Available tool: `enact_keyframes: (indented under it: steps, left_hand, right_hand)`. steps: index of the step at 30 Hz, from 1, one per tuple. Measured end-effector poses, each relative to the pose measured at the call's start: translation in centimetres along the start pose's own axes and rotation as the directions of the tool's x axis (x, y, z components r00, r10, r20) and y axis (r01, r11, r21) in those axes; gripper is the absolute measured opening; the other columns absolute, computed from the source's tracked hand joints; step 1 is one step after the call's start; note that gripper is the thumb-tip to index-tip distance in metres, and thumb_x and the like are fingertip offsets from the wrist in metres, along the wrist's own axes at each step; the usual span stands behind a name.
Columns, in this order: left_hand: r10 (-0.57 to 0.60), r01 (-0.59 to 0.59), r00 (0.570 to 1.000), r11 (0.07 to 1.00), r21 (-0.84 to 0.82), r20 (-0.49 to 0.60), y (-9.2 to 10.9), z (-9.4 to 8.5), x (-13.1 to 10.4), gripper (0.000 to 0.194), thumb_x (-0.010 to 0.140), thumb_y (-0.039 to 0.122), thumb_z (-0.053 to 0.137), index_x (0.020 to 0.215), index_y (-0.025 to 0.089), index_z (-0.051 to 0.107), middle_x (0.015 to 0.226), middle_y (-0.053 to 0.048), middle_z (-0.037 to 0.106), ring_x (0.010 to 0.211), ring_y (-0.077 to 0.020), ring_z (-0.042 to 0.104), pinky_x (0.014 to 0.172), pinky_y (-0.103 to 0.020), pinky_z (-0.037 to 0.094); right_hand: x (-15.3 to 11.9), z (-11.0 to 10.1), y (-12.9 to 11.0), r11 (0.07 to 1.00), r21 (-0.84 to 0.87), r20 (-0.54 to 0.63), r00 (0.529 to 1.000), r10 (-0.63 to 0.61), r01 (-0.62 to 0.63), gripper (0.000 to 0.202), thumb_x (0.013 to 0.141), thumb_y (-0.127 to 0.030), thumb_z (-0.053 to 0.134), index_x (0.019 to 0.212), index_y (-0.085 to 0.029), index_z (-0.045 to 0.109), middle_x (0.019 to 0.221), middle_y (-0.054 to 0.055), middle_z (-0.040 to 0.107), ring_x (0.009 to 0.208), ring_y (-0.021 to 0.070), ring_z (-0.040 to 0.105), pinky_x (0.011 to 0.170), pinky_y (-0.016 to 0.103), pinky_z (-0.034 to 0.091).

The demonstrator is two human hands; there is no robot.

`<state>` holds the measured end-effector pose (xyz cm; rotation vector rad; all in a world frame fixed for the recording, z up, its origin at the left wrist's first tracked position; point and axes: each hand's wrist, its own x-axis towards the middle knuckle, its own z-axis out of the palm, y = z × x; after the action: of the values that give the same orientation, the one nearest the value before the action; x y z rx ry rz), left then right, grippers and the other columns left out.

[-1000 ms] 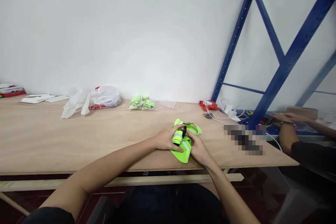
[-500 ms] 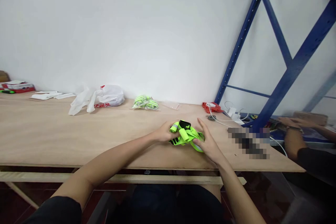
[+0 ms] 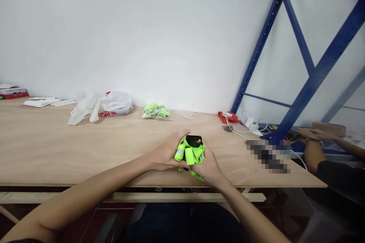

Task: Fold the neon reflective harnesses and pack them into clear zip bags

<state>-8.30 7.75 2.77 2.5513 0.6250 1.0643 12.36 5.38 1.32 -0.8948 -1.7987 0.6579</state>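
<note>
A crumpled bundle of neon yellow-green reflective straps [image 3: 194,156] is gathered between both hands just above the table's front part. On its upper side sits a black piece [image 3: 194,140], possibly a buckle or patch; its kind is unclear. My left hand [image 3: 167,153] presses the bundle from the left, thumb along its lower edge and fingers behind. From the right, my right hand [image 3: 210,165] wraps around it, its fingers partly hidden by the straps. A loose strap end hangs below, near the right palm.
Along the wall lie a white plastic bag [image 3: 118,102], clear packets of similar reflective straps [image 3: 156,111], a flat clear bag [image 3: 184,114] and a red pouch [image 3: 233,117] with a white cable. A blue metal rack [image 3: 296,115] stands right. Beyond it are another person's hands [image 3: 310,134].
Both hands have drawn closer together, squeezing the spread straps into a tighter bundle. The right hand's fingers have closed around it, and the bundle has shifted slightly left.
</note>
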Motion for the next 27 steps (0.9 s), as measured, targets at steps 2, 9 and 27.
enact_keyframes:
  steps: [2,9,27]
  left_hand:
    - [-0.067,0.061,0.996,0.993,0.102,0.056,-2.1,-1.4,-0.5,0.107,0.076,0.066,0.073,0.157,0.02,0.02,0.154,-0.02,0.038,0.139,-0.0374,0.04,0.116,-0.053,0.032]
    - [-0.344,0.326,0.934,0.71,0.625,-0.096,-10.4,-7.5,-0.2,0.076,0.092,0.037,0.056,0.156,0.016,0.022,0.156,-0.018,0.037,0.14,-0.0338,0.04,0.111,-0.05,0.037]
    - [-0.609,0.787,0.609,0.387,0.48,-0.508,-15.4,-14.1,5.4,0.037,0.097,0.035,0.062,0.128,0.015,0.058,0.127,-0.011,0.06,0.108,-0.024,0.063,0.09,-0.045,0.056]
  right_hand:
    - [3.1,-2.7,0.3,0.955,-0.291,0.068,0.997,-0.041,0.059,0.057,0.067,-0.026,0.077,0.12,-0.024,0.057,0.103,0.005,0.071,0.087,0.0241,0.067,0.074,0.033,0.054]
    - [16.2,-11.4,3.7,0.493,-0.802,-0.349,0.934,0.072,-0.338,0.113,0.081,-0.044,0.074,0.16,-0.011,0.002,0.163,0.029,0.011,0.148,0.046,0.017,0.108,0.062,0.031]
    - [7.4,-8.2,8.9,0.714,-0.699,0.122,0.978,0.171,-0.038,0.066,0.084,-0.029,0.064,0.146,-0.017,0.045,0.147,0.017,0.053,0.134,0.0302,0.051,0.113,0.045,0.036]
